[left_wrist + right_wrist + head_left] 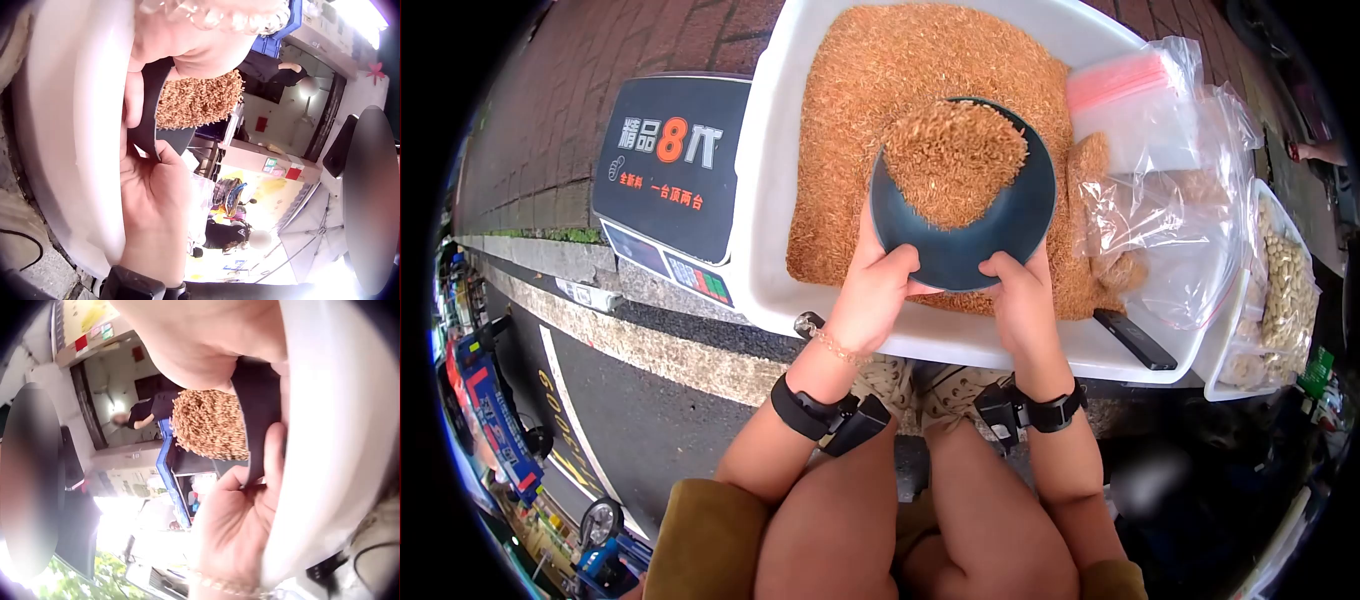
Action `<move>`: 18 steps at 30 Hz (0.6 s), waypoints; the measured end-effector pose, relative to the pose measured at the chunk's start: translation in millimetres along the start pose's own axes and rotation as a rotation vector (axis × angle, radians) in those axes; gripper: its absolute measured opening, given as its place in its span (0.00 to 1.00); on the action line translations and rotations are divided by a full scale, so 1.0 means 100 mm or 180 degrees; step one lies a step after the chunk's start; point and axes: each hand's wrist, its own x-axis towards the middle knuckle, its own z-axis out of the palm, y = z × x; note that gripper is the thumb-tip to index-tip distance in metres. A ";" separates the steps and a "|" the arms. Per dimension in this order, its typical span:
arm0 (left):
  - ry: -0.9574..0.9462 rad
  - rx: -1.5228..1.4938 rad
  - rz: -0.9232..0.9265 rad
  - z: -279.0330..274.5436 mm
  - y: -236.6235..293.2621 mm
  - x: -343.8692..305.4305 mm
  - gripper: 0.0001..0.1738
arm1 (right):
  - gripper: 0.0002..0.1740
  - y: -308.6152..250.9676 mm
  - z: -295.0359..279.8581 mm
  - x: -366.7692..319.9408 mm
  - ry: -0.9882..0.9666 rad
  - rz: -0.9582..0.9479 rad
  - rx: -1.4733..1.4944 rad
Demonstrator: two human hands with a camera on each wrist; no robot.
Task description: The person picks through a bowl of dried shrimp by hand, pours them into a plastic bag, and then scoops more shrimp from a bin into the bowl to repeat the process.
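Note:
A dark blue-grey bowl (965, 262) is held over a white tub (770, 170) filled with orange-brown grains (850, 130). Heaped grains (960, 165) lie in the bowl, piled toward its far side. My left hand (875, 295) grips the near left rim, thumb over the edge and the fingers mostly hidden beneath. On the near right rim, my right hand (1025, 305) holds in the same way. The left wrist view shows the heap (200, 100) beside my left hand (200, 47); the right wrist view shows it (209, 425) beside my right hand (212, 337).
A scale (670, 170) stands left of the tub. Clear plastic bags (1165, 190) lie over its right side, and a black phone-like object (1135, 340) rests on its near right rim. Farther right, another white tray (1220, 375) holds pale pieces (1285, 290).

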 end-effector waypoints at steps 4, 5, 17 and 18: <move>-0.0077 0.0006 0.0010 0.05 0.02 -0.01 0.39 | 0.37 0.00 -0.01 0.01 0.0042 -0.0029 0.0153; -0.0057 -0.0043 0.0053 0.05 0.02 -0.02 0.37 | 0.36 -0.01 0.00 0.00 0.0070 -0.0063 0.0159; 0.0215 0.0058 0.0294 0.08 0.02 -0.07 0.34 | 0.27 -0.01 0.02 -0.04 0.0273 -0.0248 0.0109; 0.0216 0.0056 0.0299 0.07 0.01 -0.07 0.34 | 0.25 0.00 0.02 -0.04 0.0293 -0.0335 0.0070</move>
